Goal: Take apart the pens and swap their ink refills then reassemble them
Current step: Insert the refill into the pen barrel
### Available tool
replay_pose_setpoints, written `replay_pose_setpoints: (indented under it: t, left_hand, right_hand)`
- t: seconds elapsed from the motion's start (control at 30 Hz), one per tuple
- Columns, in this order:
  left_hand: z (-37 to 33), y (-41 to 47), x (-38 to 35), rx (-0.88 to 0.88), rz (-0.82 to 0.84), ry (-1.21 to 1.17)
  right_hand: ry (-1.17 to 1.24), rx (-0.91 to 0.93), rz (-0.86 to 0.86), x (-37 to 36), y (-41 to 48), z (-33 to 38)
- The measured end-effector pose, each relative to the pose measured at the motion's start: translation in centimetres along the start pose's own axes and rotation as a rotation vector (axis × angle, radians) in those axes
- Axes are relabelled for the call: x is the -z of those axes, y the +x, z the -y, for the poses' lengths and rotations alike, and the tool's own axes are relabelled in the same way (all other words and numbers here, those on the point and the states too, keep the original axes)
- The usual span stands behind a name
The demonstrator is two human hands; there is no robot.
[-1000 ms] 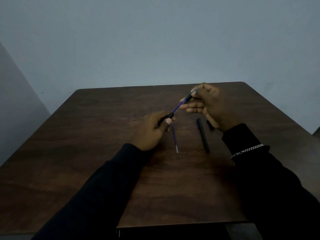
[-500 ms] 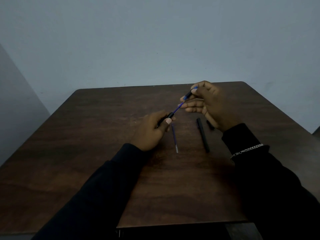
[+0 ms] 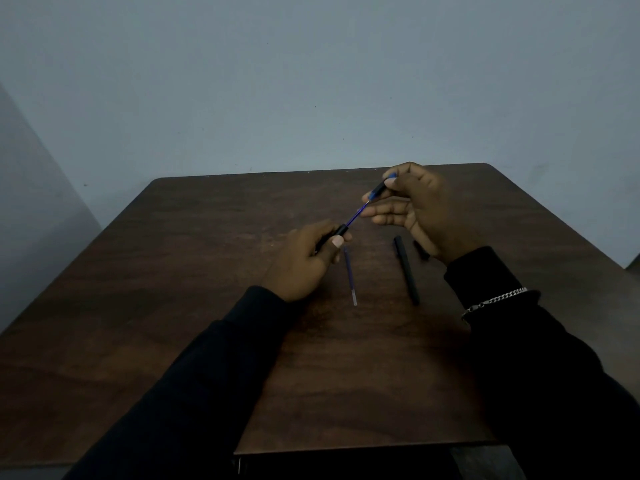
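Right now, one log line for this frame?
left hand: holds pen barrel | right hand: holds pen tip section | blue refill spans both | spare refill, second barrel on table

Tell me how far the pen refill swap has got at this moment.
Done: one pen is apart, its refill and black barrel lying on the table. In hand: the left hand grips the second barrel, the right hand its tip piece, blue refill exposed between. Left: swapping refills, reassembling both.
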State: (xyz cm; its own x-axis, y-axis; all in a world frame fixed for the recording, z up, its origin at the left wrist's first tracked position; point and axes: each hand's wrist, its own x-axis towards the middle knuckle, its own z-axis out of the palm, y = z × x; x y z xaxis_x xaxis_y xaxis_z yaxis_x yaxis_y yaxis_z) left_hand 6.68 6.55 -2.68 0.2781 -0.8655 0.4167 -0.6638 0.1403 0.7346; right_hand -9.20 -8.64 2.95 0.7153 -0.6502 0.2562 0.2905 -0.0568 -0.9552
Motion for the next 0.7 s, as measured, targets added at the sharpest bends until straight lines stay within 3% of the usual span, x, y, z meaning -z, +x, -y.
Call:
replay_pose_setpoints:
  t: [0.7]
  left_hand:
    - [0.35,0.05,0.12,-0.013,-0.013,0.036]
  right_hand:
    - [-0.126,0.012,0.049,-0.20,-0.01,-0.26]
